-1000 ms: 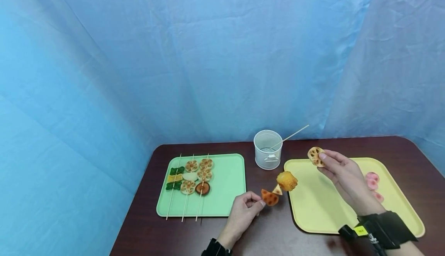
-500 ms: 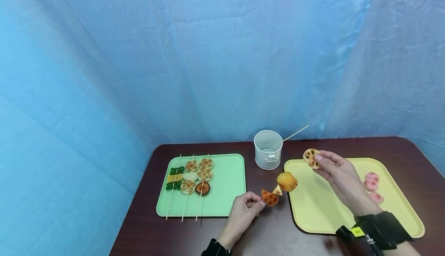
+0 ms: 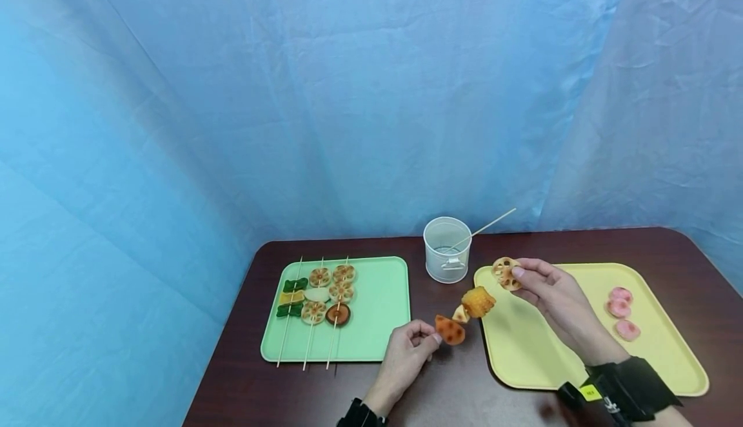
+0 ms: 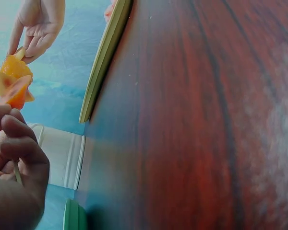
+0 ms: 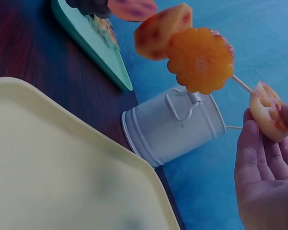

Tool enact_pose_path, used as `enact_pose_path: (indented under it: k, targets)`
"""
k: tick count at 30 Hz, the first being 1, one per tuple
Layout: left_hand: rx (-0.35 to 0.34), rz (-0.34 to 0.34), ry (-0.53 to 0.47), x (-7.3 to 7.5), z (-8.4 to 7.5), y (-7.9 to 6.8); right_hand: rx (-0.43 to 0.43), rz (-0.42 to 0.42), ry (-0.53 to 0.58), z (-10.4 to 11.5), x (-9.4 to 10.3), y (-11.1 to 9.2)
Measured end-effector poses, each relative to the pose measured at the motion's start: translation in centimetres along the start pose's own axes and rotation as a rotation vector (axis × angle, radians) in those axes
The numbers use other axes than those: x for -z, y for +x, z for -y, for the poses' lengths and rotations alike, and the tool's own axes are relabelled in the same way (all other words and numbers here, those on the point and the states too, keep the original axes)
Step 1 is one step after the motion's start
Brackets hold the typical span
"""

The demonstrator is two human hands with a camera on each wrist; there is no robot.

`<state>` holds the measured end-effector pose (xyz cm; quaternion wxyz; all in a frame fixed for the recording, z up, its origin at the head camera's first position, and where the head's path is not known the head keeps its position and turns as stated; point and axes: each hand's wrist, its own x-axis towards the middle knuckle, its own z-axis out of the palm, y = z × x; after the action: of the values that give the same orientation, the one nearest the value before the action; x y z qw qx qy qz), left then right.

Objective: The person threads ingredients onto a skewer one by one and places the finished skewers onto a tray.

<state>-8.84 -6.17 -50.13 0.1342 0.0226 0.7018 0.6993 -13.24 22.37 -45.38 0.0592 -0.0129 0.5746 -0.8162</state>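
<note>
My left hand [image 3: 408, 359] grips the lower end of a wooden skewer [image 4: 18, 172] above the table, between the two trays. Threaded on it are an orange spotted piece [image 3: 449, 330], a small pale spotted piece [image 3: 461, 314] and a yellow scalloped piece [image 5: 200, 60]. In my right hand [image 3: 560, 304], thumb and fingers pinch a lotus root slice [image 3: 506, 273] over the yellow tray. The right wrist view shows the skewer's bare tip end [image 5: 243, 84] right at that slice.
On the green tray [image 3: 380, 311] at left lie three loaded skewers [image 3: 313, 314]. A clear cup [image 3: 447, 253] with one bare stick [image 3: 493, 221] stands at the back. Several pink round pieces [image 3: 627, 330] lie on the yellow tray [image 3: 540, 356].
My right hand has moved left and slightly down with the lotus root slice, closer to the skewer's tip. The threaded pieces have turned a little; my left hand stays in place.
</note>
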Motion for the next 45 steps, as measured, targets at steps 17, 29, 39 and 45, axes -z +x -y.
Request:
enact_pose_path:
  k: [17, 29, 39, 45]
  targets:
    - [-0.004, -0.041, 0.068, 0.0, -0.4, 0.1, -0.101, -0.038, -0.167, -1.0, -1.5, -0.2]
    - [-0.018, -0.113, 0.151, 0.2, -0.5, 0.4, -0.100, -0.029, -0.151, -1.2, -1.7, -0.2]
    - [-0.056, -0.047, 0.200, 0.7, -0.7, 0.3, -0.105, -0.030, -0.154, -1.3, -1.7, -0.4]
    - [-0.185, -0.096, 0.539, 1.1, -1.1, 0.4, -0.094, -0.003, -0.138, -1.3, -1.9, -0.4]
